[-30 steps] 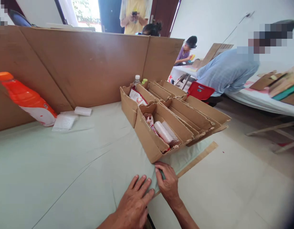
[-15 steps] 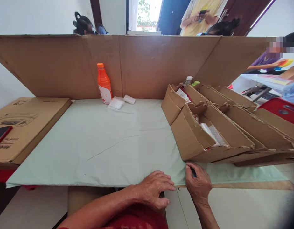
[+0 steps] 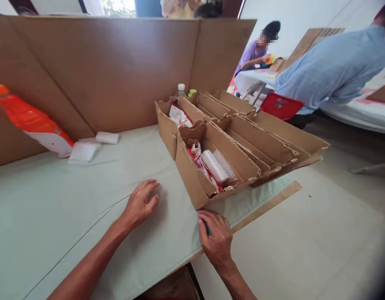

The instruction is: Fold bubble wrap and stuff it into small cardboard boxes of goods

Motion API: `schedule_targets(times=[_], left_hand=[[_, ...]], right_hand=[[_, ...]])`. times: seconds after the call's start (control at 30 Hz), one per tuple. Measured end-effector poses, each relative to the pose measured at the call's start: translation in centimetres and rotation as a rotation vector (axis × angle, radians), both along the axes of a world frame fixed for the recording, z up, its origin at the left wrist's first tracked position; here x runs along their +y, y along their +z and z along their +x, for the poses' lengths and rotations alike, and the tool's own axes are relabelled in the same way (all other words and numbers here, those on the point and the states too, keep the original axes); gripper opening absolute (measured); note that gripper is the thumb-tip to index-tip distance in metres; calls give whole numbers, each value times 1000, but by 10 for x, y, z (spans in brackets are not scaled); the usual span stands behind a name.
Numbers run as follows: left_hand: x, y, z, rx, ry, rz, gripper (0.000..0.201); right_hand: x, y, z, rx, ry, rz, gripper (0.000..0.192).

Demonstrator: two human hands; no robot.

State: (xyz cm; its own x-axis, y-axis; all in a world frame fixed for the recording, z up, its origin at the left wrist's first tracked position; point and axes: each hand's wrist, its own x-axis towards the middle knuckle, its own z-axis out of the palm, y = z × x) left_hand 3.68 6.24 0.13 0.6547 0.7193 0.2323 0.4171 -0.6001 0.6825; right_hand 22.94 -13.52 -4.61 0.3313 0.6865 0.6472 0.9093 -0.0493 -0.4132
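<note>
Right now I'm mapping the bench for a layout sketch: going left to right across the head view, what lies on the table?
Orange bottle → white packets → left hand → right hand → cardboard boxes.

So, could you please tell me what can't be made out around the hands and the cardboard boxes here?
Head view, the only view:
- A thin dark item under the right hand: its fingers cover most of it, so it cannot be identified.
- The packets in the near cardboard box: the box walls hide their lower parts, and the print is too small to read.
- The orange bottle: cut off by the left edge.
- The left hand lies flat on the green sheet, palm hidden.
</note>
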Motion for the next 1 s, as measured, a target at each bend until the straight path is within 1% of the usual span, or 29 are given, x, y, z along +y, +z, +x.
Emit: schedule_targets(times=[0.03, 0.1, 0.2, 0.27, 0.4, 0.47, 0.53, 0.6, 0.63, 0.67, 0.7, 0.73, 0.77, 0.83, 0.87, 0.9, 0.93, 0.97, 1.0], left_hand=[[12, -7, 8, 45, 24, 66, 38], [26, -22, 18, 132, 43, 160, 41], [27, -40, 20, 189, 29, 239, 42], [24, -45, 16, 192, 17, 273, 43], [21, -47, 12, 217, 2, 316, 45], [16, -47, 14, 235, -27, 362, 48], [4, -45, 20, 250, -116, 407, 54], [-16, -41, 28, 268, -272, 410, 62], [-28, -39, 31, 280, -365, 389, 66], [-41, -35, 34, 289, -457, 356, 70], [-53, -32, 37, 296, -547, 311, 71], [-64, -28, 38, 298, -629, 260, 72], [-75, -25, 38, 293, -701, 209, 72], [-90, -19, 36, 267, -804, 118, 72], [-95, -17, 34, 248, -836, 80, 72], [-99, -16, 33, 224, -857, 46, 70], [-101, -16, 31, 193, -863, 12, 67], [-102, -16, 31, 155, -856, -23, 62], [-102, -17, 30, 108, -838, -57, 55]], right_hand=[[-1, 2, 0, 20, 6, -6, 16], [-2, 4, 2, 61, 16, -20, 17], [-4, 7, 4, 91, 30, -53, 18], [-5, 8, 5, 86, 37, -90, 16], [-5, 10, 6, 64, 45, -153, 14], [-3, 10, 6, 55, 63, -134, 16], [-3, 11, 8, 62, 104, -93, 17], [-8, 18, 12, 116, 202, -61, 19], [-13, 26, 16, 159, 257, -49, 21], [-19, 38, 20, 201, 300, -37, 22], [-26, 53, 25, 237, 311, -19, 24], [-32, 72, 31, 262, 267, 19, 26], [-35, 95, 38, 264, 172, 65, 28], [-29, 146, 53, 202, -97, 156, 26], [-19, 172, 60, 118, -187, 130, 23], [-3, 196, 65, 3, -171, 22, 18], [17, 215, 69, -92, -123, -162, 17], [40, 230, 71, -188, -91, -363, 19], [64, 240, 71, -294, -89, -567, 23]])
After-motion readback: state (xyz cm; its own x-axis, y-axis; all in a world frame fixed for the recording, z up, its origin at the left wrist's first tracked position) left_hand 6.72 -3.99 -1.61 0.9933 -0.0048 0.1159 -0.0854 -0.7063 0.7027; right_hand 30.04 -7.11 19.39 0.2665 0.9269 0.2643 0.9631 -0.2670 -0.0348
